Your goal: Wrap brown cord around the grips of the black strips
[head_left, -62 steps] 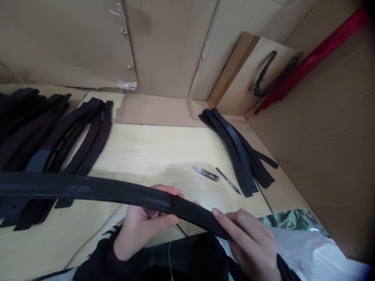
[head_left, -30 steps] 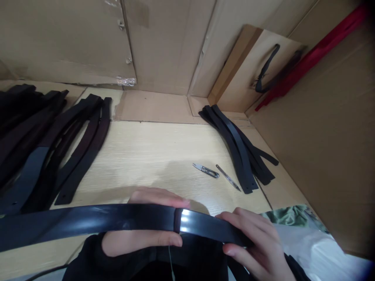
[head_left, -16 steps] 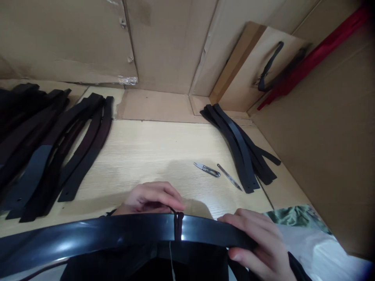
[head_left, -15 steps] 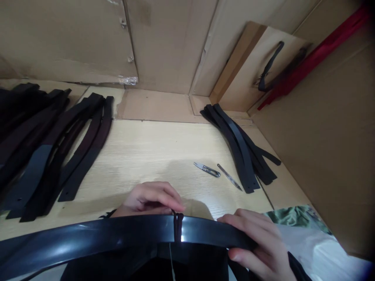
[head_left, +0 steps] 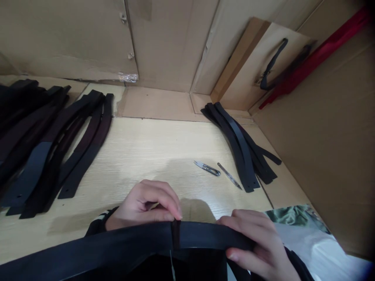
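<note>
A long dark curved band (head_left: 117,242) crosses the bottom of the view. Near its middle a narrow dark cord or strip (head_left: 175,234) wraps over it. My left hand (head_left: 149,203) pinches the upper end of this strip between thumb and fingertips, at the band's top edge. On the right, my right hand (head_left: 258,242) grips the band, fingers above and thumb below. A thin pale thread (head_left: 172,265) hangs beneath the wrapped spot.
Piled dark curved strips (head_left: 84,156) lie at the left, and a smaller bunch (head_left: 234,136) at the right. Thread snips (head_left: 207,168) and a thin metal tool (head_left: 229,176) rest between them. Cardboard walls (head_left: 166,47) enclose the back; camouflage cloth (head_left: 293,215) lies at lower right.
The band's middle sits slightly lower and its left part has dropped, losing its bright shine. My left hand has its fingertips closed at the strip's top. My right hand has barely moved.
</note>
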Demonstrator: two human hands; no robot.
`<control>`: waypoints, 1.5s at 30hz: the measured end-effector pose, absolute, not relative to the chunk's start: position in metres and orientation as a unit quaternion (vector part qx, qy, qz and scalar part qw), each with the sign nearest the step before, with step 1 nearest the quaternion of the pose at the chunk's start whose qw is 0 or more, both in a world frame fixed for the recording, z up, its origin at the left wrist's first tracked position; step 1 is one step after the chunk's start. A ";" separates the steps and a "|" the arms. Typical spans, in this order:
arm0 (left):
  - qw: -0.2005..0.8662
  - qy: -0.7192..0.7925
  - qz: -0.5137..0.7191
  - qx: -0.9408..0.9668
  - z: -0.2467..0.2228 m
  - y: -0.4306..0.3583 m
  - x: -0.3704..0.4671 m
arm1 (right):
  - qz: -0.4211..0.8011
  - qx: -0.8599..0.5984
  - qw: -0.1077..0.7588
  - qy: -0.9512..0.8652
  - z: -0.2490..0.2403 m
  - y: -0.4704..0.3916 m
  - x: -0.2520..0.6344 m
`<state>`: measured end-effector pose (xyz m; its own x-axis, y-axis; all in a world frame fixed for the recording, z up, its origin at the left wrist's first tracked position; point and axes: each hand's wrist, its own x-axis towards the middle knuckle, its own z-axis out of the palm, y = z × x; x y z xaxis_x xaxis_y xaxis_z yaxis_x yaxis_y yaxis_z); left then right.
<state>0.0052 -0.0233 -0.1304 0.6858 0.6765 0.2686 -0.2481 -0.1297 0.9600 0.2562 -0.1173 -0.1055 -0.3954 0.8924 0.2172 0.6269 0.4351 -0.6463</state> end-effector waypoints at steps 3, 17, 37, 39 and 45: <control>0.631 0.156 0.352 0.673 -0.130 -0.023 0.006 | 0.245 -0.474 0.274 -0.800 -0.105 -0.117 0.256; 0.611 0.155 0.388 0.673 -0.138 -0.025 0.006 | 0.239 -0.490 0.309 -0.779 -0.106 -0.119 0.256; 0.556 0.431 0.461 0.541 -0.134 -0.050 0.041 | 0.006 -0.545 0.383 -0.745 -0.123 -0.118 0.246; 0.561 0.462 0.432 0.534 -0.130 -0.052 0.042 | -0.049 -0.546 0.379 -0.745 -0.126 -0.118 0.244; 0.611 0.450 0.391 0.521 -0.123 -0.055 0.040 | -0.195 -0.552 0.368 -0.722 -0.134 -0.114 0.244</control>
<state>0.0397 -0.0550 -0.1231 0.2906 0.9462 -0.1424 -0.0086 0.1514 0.9884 0.2439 -0.1136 -0.1338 -0.1189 0.6533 0.7477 0.9412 0.3139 -0.1246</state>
